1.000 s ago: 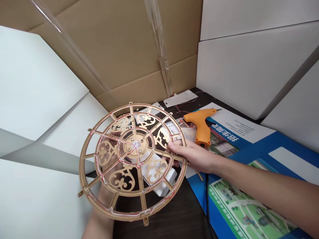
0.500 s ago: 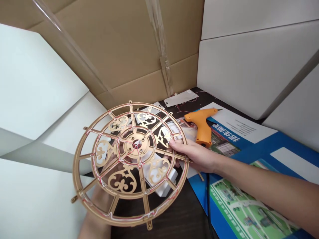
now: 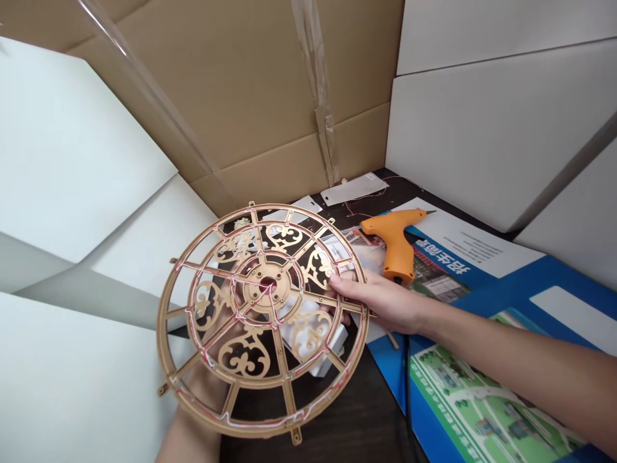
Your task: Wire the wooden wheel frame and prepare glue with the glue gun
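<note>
A round gold openwork frame with scroll ornaments and thin red and white wires along its spokes is held in the air, tilted toward me. My right hand grips its right rim, thumb on top and fingers underneath. My left hand is under the frame's lower left and shows only through the gaps; its fingers are mostly hidden, and it seems to support the frame from below. White blocks lie on the dark table beneath the frame.
An orange glue gun rests on blue printed sheets to the right, its cord running toward me. White foam boards and brown cardboard wall the space. A white strip lies at the back.
The frame has shifted slightly right and down from half a second ago, and its tilt has changed a little. Both hands keep their hold.
</note>
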### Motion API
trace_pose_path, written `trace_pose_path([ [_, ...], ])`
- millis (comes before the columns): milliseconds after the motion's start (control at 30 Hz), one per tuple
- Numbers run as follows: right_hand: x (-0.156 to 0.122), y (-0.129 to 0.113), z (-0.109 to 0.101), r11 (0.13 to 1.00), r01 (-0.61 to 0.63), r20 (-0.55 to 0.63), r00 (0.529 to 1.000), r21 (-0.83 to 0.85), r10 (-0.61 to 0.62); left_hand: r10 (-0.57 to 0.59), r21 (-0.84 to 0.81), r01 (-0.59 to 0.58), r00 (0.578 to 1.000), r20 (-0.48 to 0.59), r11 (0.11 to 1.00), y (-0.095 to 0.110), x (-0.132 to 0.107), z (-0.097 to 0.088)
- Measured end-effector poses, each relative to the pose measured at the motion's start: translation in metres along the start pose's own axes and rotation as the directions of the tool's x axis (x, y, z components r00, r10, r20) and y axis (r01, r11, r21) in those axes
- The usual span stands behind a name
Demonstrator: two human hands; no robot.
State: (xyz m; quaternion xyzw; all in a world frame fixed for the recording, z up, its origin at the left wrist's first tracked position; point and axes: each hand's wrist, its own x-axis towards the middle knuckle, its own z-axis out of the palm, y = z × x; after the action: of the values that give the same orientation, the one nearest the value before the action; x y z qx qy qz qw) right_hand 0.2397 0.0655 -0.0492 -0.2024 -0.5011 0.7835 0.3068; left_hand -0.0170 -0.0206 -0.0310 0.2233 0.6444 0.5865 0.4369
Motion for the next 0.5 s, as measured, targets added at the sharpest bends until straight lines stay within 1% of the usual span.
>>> trace_pose_path([
  [33, 0.000, 0.000, 0.000, 1.000, 0.007, 0.003, 1.000, 0.000, -0.007, 0.031, 0.026, -0.031, 0.999, 0.015, 0.999, 0.003, -0.003, 0.006],
  [100, 0.000, 0.000, 0.001, 1.000, 0.015, 0.007, 1.000, -0.008, -0.015, 0.093, 0.089, -0.101, 0.992, 0.085, 0.991, 0.010, -0.007, 0.016],
  [167, 0.000, -0.001, 0.001, 1.000, 0.018, 0.005, 1.000, -0.018, -0.018, 0.115, 0.119, -0.130, 0.985, 0.126, 0.984, 0.016, -0.008, 0.024],
  [300, 0.000, -0.001, 0.001, 1.000, 0.017, 0.007, 1.000, -0.026, -0.017, 0.096, 0.131, -0.112, 0.988, 0.124, 0.985, 0.019, -0.010, 0.028],
  [500, 0.000, 0.001, -0.001, 1.000, 0.013, 0.004, 1.000, -0.016, -0.013, 0.011, 0.170, -0.022, 0.998, 0.063, 0.985, 0.009, -0.015, 0.021],
])
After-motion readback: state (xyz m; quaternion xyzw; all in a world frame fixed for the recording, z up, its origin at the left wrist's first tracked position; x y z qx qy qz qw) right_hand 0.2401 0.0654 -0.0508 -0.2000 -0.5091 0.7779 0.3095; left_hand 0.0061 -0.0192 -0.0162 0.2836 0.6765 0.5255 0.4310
